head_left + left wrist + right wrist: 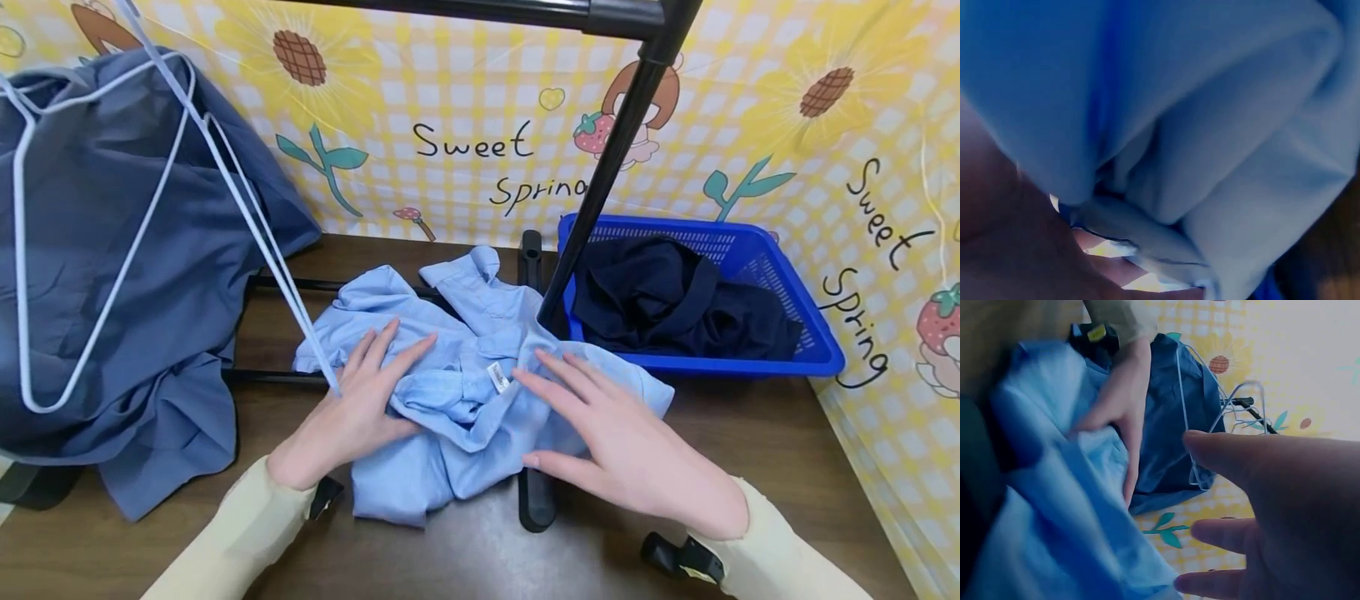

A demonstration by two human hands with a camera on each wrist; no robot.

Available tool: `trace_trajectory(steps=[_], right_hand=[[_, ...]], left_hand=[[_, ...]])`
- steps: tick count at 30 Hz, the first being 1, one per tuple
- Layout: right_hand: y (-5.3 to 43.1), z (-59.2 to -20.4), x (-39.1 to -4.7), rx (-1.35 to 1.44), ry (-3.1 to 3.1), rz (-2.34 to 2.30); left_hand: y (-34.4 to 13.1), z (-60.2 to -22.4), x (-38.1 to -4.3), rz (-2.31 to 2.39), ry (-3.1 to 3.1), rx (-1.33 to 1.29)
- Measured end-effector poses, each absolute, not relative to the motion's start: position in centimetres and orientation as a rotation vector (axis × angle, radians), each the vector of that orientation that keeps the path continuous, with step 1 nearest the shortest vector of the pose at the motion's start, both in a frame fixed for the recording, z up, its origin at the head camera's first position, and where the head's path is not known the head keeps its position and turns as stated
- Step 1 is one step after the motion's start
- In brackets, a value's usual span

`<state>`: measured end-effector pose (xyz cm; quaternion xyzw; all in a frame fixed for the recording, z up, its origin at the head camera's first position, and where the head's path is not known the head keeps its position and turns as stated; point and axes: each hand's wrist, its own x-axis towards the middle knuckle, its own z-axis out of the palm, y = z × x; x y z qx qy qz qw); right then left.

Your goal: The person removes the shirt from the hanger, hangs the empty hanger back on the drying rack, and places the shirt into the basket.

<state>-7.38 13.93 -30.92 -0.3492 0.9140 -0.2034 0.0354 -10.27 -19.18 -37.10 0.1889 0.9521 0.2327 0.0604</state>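
- Cream sleeves (225,542) lie behind both sets of fingers, with a black wrist device (682,557) just behind the right hand.
- Left hand (352,421): fingers fairly straight and spread, resting on the light blue shirt; whether any cloth is pinched under them I cannot tell.
- Right hand (626,442): fingers extended, thumb held well apart, tips at the shirt's other side; it has hold of nothing that shows, and whether every tip touches cloth is unclear.
- The light blue shirt (450,392) lies crumpled beneath and between the two sets of fingers, a small white label (498,377) just beside the right index fingertip.
- A white hanger (217,157) slants down, its lower end overlapping the back of the left hand; contact cannot be told.
- Left of the left fingers, a blue-grey garment (75,208) hangs, with another white hanger (22,292) before it.
- Beyond the right fingertips rises a black rack pole (611,158); its foot (536,504) pokes out near the right thumb.
- Past the right fingers, a blue basket (810,367) holds dark navy cloth (667,304).
- Farthest from the fingers, a yellow checked backdrop (465,83) reads "Sweet Spring".
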Motion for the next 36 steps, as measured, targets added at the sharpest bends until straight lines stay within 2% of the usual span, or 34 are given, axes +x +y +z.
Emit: trace_trajectory(steps=[5,10,14,19,21,27,31,36], right_hand=[[14.4,-33.0,-7.7,-0.915,2.729,-0.679],[14.3,-35.2,-9.0,-0.789,2.709,-0.843],[14.0,-36.1,-9.8,-0.783,2.666,-1.045],[13.6,-36.5,-10.4,-0.809,2.622,-1.177],[13.5,-36.6,-10.4,-0.779,2.649,-1.162],[13.2,-35.4,-8.3,-0.838,2.818,-0.958],[13.1,-34.8,-6.5,-0.827,2.84,-0.801],[12.7,-36.9,-7.7,-0.651,2.743,-0.773]], left_hand=[[-19.6,-37.5,-11.6,0.843,2.913,0.584],[-19.0,-36.9,-12.2,1.333,2.855,0.576],[-17.7,-35.9,-11.7,1.706,2.606,0.702],[-16.5,-34.9,-11.6,1.898,2.315,0.822],[-16.3,-35.1,-12.2,1.878,2.451,0.745],[-16.0,-36.8,-13.0,1.479,3.045,0.255],[-15.3,-37.4,-12.8,1.371,3.087,0.342],[-14.2,-37.5,-14.3,1.212,2.984,0.504]])
